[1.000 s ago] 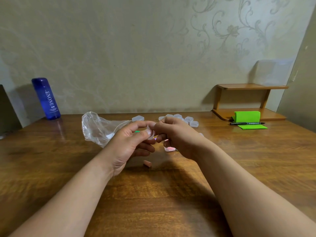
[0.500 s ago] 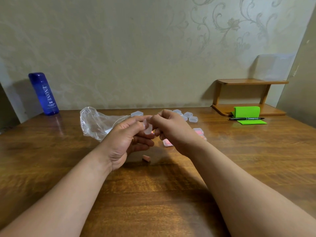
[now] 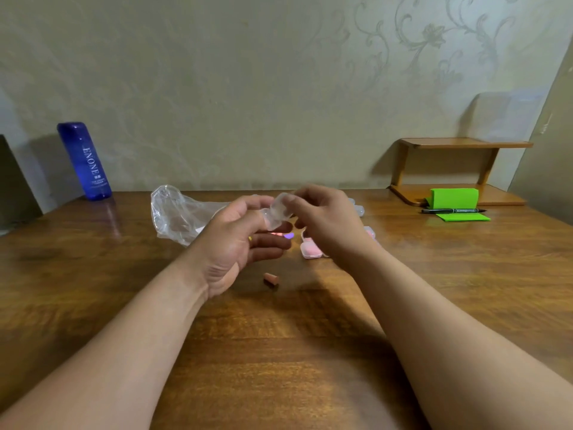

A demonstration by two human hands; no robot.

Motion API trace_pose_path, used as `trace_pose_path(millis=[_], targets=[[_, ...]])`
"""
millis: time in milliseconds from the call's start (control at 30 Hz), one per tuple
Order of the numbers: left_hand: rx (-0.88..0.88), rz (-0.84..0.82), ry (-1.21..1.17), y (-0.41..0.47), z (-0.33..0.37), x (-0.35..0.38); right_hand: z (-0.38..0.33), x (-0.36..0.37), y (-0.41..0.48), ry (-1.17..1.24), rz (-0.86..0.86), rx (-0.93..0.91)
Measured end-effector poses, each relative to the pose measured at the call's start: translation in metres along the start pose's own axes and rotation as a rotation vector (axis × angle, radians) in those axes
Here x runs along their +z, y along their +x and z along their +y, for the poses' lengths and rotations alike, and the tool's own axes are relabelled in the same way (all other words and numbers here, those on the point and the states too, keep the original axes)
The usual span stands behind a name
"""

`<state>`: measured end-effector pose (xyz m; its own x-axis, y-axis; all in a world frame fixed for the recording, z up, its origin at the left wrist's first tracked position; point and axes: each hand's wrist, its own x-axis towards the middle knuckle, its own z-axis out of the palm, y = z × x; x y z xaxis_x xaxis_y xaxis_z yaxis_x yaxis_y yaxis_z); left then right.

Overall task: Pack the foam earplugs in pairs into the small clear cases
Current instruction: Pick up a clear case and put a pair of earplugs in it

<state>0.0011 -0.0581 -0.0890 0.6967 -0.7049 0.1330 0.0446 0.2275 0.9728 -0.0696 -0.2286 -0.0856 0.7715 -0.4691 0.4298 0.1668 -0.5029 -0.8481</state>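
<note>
"Lying nearest on the brown wooden table (image 3: 279,342), what is that?"
"A loose orange foam earplug (image 3: 271,279), sitting alone just below the hands."
"And the fingers?"
"The left hand (image 3: 238,243) is pinching a small clear case (image 3: 277,211) between thumb and forefinger, its other fingers loosely spread. The right hand (image 3: 325,221) is gripping the case's upper part with curled fingertips."
"Farther back?"
"Filled cases (image 3: 311,250) and a crumpled plastic bag (image 3: 179,212) are lying behind the hands. A blue bottle (image 3: 84,161) and a wooden shelf (image 3: 449,144) are standing by the patterned wall (image 3: 279,88)."
"Anything changing?"
"Both hands are sitting higher and slightly further apart than half a second ago, showing more of the case."
</note>
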Motion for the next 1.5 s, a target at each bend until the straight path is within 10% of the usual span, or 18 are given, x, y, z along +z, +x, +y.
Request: trace_pose_path(millis=[333, 600, 900, 1500], targets=[[-0.2, -0.14, 0.038, -0.007, 0.002, 0.005, -0.007, 0.004, -0.009, 0.064, -0.229, -0.041], [-0.167, 0.267, -0.344, 0.01, 0.007, -0.016, -0.006, -0.004, -0.002, -0.155, -0.013, 0.025], [-0.132, 0.484, -0.499, 0.014, 0.009, -0.025, -0.008, 0.013, -0.011, -0.612, -0.389, -0.007], [-0.102, 0.477, -0.488, 0.013, 0.01, -0.027, 0.003, 0.04, -0.001, -0.865, -0.238, -0.188]])
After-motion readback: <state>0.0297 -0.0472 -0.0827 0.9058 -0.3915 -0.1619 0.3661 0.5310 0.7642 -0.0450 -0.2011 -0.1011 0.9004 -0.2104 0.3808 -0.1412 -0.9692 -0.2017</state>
